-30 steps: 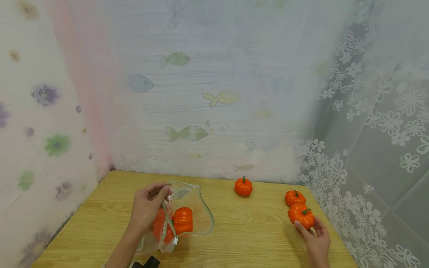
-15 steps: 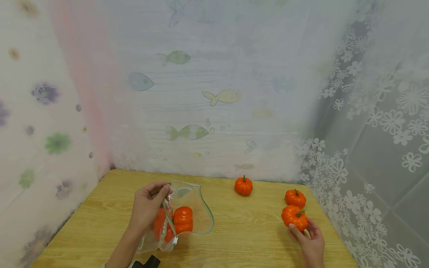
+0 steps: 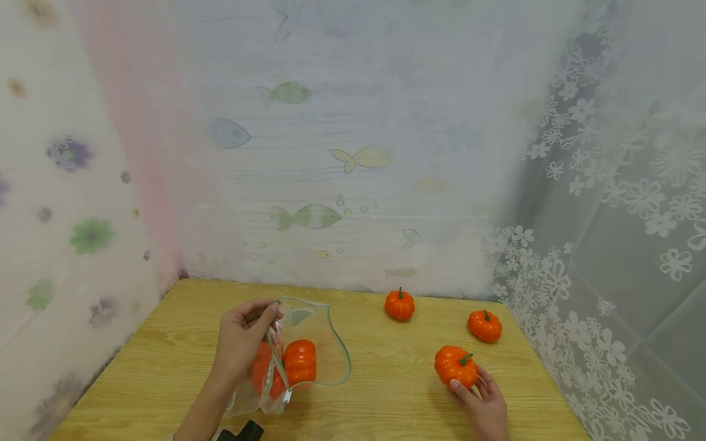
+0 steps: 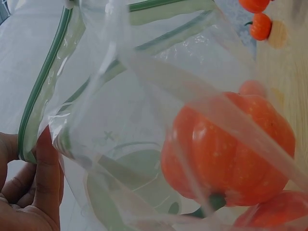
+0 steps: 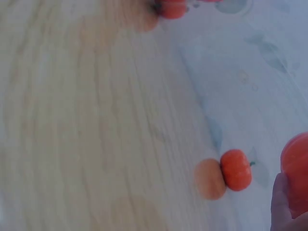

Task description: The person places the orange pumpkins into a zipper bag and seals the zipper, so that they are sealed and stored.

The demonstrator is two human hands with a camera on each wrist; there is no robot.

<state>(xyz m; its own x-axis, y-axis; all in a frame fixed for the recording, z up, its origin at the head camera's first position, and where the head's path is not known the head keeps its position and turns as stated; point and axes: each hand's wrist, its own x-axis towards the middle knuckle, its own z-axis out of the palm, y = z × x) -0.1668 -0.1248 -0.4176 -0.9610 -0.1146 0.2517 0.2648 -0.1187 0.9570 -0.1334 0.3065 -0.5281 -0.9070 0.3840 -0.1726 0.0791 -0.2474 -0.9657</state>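
the right hand (image 3: 482,401) has its grip clasped around a small orange pumpkin (image 3: 455,365) with ribbed sides and a short green stem, held just above the wooden worktop (image 3: 386,392) near its front right part. the left hand (image 3: 242,337) pinches the green-zippered rim of a clear plastic bag (image 3: 309,343), keeping its mouth spread; two more orange pumpkins (image 3: 299,361) sit inside, resting on the worktop through the plastic. no brand, label or writing can be read on the bag or the pumpkins. two loose pumpkins stand apart at the back: one near the middle (image 3: 399,304), one toward the right edge (image 3: 485,325). the left wrist view shows, up close, the bag's zip strip (image 4: 41,82) between the fingers and a bagged pumpkin's stem pointing down. the right wrist view is blurred, showing only a fingertip (image 5: 281,202) against the held pumpkin's edge.
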